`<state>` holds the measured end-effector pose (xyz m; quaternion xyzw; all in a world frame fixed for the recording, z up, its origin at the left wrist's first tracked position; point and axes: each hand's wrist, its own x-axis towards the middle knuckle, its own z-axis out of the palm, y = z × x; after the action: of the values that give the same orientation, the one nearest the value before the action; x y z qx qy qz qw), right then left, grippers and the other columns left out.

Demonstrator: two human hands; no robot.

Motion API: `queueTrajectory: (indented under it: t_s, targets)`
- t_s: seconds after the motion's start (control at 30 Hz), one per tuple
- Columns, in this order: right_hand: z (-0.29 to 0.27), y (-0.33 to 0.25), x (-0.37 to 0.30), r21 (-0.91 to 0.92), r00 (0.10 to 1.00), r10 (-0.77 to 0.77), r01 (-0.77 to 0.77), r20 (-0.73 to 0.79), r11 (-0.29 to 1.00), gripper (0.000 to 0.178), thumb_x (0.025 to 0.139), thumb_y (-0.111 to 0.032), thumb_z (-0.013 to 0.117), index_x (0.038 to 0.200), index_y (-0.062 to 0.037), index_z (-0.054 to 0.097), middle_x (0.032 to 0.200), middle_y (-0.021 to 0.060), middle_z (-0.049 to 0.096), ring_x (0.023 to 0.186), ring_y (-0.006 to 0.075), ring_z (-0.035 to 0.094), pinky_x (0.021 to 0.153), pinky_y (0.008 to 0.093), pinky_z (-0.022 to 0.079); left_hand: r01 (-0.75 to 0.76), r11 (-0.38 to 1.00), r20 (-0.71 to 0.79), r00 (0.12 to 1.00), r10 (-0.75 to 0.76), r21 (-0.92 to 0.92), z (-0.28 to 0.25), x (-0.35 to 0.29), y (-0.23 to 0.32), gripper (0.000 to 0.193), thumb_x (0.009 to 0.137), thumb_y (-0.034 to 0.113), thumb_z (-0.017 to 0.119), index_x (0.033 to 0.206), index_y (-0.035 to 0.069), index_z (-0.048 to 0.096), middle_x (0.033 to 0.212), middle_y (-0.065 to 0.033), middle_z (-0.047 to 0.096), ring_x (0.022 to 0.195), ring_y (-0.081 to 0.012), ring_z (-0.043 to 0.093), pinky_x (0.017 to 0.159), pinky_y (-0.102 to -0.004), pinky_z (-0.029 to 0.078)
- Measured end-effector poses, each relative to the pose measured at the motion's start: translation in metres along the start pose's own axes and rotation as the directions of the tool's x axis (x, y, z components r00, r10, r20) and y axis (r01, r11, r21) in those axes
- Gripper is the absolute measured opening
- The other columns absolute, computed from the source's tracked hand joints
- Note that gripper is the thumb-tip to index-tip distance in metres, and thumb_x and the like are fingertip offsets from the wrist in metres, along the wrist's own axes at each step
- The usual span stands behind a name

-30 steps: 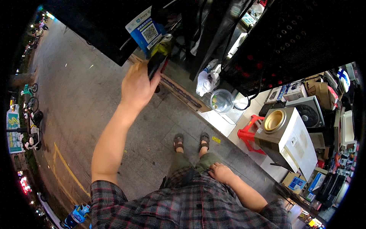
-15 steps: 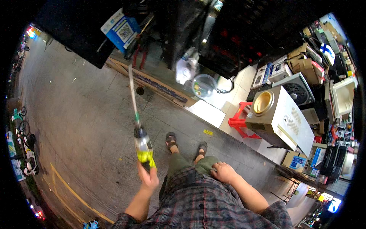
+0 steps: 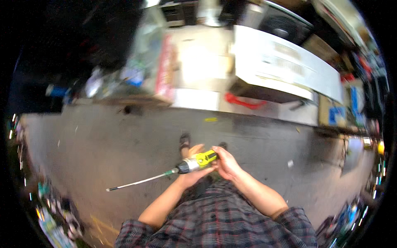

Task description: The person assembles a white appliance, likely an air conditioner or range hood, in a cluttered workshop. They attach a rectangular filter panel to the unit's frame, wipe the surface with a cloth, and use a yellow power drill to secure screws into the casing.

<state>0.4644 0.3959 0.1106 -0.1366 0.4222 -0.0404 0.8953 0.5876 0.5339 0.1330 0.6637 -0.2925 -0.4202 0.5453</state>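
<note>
A yellow-green and black cordless drill [image 3: 201,160] lies across in front of my body, its silver and black nose toward the left. From its chuck a long thin screwdriver bit [image 3: 140,180] with a green collar runs out to the left and slightly toward me. My left hand [image 3: 193,177] is wrapped around the drill from beneath, with fingertips showing on its far side. My right hand [image 3: 227,166] grips the rear end, thumb on top; some of its fingers are hidden behind the tool.
Grey pavement [image 3: 136,140] spreads around my feet. Ahead, past a raised shop edge, a large white box-shaped appliance [image 3: 285,62] rests on a red stool [image 3: 246,101]. A glass-sided case [image 3: 153,62] and a dark machine stand ahead on the left. Motion blurs much of this.
My view has turned right. The drill has swung from pointing forward to pointing left, in front of my waist. My right hand has left my thigh and now grips the drill too.
</note>
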Motion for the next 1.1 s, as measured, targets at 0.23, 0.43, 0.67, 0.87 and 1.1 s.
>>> queueTrajectory:
  t_s: [0.23,0.43,0.67,0.87,1.1]
  targets:
    - [-0.137,-0.082,-0.085,0.271,0.827,-0.552,0.558,-0.105,0.784,0.03,0.094,-0.025,0.064,0.122,-0.0128,0.062,0.119,0.0112,0.067,0.121,0.0261,0.057,0.11,0.0433,0.042,0.568,0.397,0.416,0.813,-0.408,-0.721,0.089,0.025,0.037,0.046,0.103,0.019,0.057,0.145,0.002,0.046,0.15,-0.0161,0.051,0.135,-0.0294,0.054,0.109,-0.0442,0.048]
    - [-0.154,-0.06,-0.084,0.6,0.918,-0.091,0.326,-0.387,0.731,0.05,0.1,-0.043,0.064,0.128,-0.0022,0.055,0.121,0.0163,0.067,0.115,0.0322,0.066,0.106,0.0483,0.05,0.355,0.925,0.62,0.759,-0.199,-0.137,0.132,0.056,0.043,0.049,0.095,0.003,0.052,0.144,0.001,0.048,0.15,-0.0136,0.053,0.137,-0.0248,0.053,0.116,-0.0391,0.04]
    - [-0.124,-0.06,-0.051,0.586,0.978,-0.113,0.197,-0.178,0.786,0.045,0.091,-0.033,0.075,0.118,-0.003,0.055,0.105,0.0139,0.067,0.103,0.0299,0.066,0.1,0.0475,0.054,-0.11,0.771,0.336,0.931,-0.141,0.628,0.019,0.001,0.026,0.062,0.096,0.026,0.067,0.151,0.007,0.045,0.156,-0.0187,0.044,0.141,-0.0336,0.049,0.116,-0.0445,0.042]
    - [0.0,-0.113,-0.057,0.209,0.894,-0.447,0.44,-0.012,0.873,0.034,0.096,-0.031,0.069,0.117,-0.0073,0.059,0.115,0.012,0.065,0.117,0.0294,0.06,0.111,0.0521,0.045,0.382,0.816,-0.601,0.797,-0.054,0.433,-0.197,-0.021,0.019,0.022,0.1,0.021,0.065,0.111,0.002,0.07,0.104,-0.0125,0.075,0.096,-0.0228,0.072,0.087,-0.0361,0.055]
    - [0.187,-0.102,-0.065,-0.105,0.658,-0.663,0.734,0.358,0.671,0.044,0.09,-0.038,0.063,0.119,-0.0068,0.053,0.105,0.011,0.058,0.102,0.0283,0.057,0.101,0.0486,0.047,0.154,0.902,-0.803,0.532,0.268,0.403,-0.348,0.059,0.11,0.042,0.103,0.042,0.063,0.108,0.001,0.069,0.088,-0.0042,0.066,0.076,-0.0103,0.058,0.071,-0.0279,0.049]
